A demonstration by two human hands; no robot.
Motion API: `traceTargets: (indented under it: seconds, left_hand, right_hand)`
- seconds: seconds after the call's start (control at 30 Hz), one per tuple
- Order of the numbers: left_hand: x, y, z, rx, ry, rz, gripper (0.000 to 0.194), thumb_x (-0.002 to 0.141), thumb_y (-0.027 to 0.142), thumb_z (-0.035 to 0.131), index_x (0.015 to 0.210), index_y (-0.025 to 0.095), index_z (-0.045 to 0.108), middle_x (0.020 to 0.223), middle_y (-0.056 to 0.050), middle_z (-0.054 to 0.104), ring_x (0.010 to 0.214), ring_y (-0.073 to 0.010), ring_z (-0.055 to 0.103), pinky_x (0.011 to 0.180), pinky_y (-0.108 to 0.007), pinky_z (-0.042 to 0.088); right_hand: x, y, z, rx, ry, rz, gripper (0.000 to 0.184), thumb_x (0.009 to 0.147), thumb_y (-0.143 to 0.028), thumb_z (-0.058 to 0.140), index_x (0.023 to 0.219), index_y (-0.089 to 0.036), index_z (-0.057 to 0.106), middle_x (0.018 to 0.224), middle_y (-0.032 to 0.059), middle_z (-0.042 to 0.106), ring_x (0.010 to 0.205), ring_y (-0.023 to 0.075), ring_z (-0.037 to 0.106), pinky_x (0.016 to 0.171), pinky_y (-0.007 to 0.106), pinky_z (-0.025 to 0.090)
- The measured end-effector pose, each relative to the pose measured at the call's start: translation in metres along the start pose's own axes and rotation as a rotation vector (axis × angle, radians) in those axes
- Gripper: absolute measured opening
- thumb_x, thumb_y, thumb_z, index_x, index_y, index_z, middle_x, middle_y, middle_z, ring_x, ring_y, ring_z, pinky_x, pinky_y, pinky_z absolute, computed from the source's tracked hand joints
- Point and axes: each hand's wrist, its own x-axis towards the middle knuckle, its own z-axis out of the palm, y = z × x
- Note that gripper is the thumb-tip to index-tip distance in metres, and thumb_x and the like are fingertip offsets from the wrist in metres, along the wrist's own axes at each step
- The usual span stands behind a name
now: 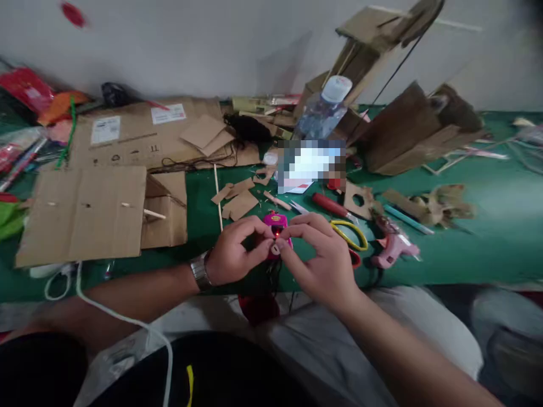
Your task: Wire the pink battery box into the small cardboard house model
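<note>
Dim Light, Blurring Edges

Muted, greyish light is covering the scene, while a pale sheen is spreading over the right side of the green table. A soft shadow is darkening the wall. A tiny red light is glowing on the pink device. Coarse pixel blocks are masking a bright patch. Blur is smearing the red spot, and the upper right corner is fading to black.

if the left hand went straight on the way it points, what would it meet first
First the small pale piece at its fingertips, then probably the right hand; depth is unclear.
</note>
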Motion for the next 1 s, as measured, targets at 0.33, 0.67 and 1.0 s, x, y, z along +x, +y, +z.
traceTargets:
  seconds: [0.33,0.67,1.0]
  left_hand:
    - [0.0003,0.0037,-0.0008,-0.09,-0.016,-0.07,0.009,0.1,0.026,0.065,0.094,0.019,0.066,0.086,-0.001,0.068,0.076,-0.0124,0.061,0.071,-0.025,0.048]
    - [-0.0016,0.0005,0.0013,-0.181,-0.017,-0.106,0.012,0.102,0.029,0.063,0.097,0.019,0.065,0.09,-0.003,0.067,0.079,-0.0129,0.061,0.071,-0.024,0.049]
    - [-0.0023,0.0002,0.0006,-0.165,-0.058,-0.114,0.016,0.104,0.032,0.06,0.097,0.019,0.063,0.089,-0.002,0.065,0.079,-0.0133,0.06,0.073,-0.025,0.049]
  right_hand:
    - [0.005,-0.0013,-0.0008,0.301,-0.13,0.169,0.013,0.101,-0.025,0.064,0.09,-0.021,0.067,0.095,0.0053,0.064,0.086,0.0182,0.062,0.073,0.031,0.052]
    - [0.003,-0.0015,0.0003,0.17,-0.056,0.113,0.006,0.097,-0.017,0.066,0.099,-0.022,0.07,0.096,0.0049,0.066,0.081,0.0169,0.062,0.066,0.03,0.052]
    - [0.0018,-0.0036,-0.0037,0.054,-0.01,-0.042,0.011,0.093,-0.015,0.069,0.1,-0.022,0.075,0.098,0.0065,0.071,0.089,0.0198,0.071,0.075,0.033,0.06]
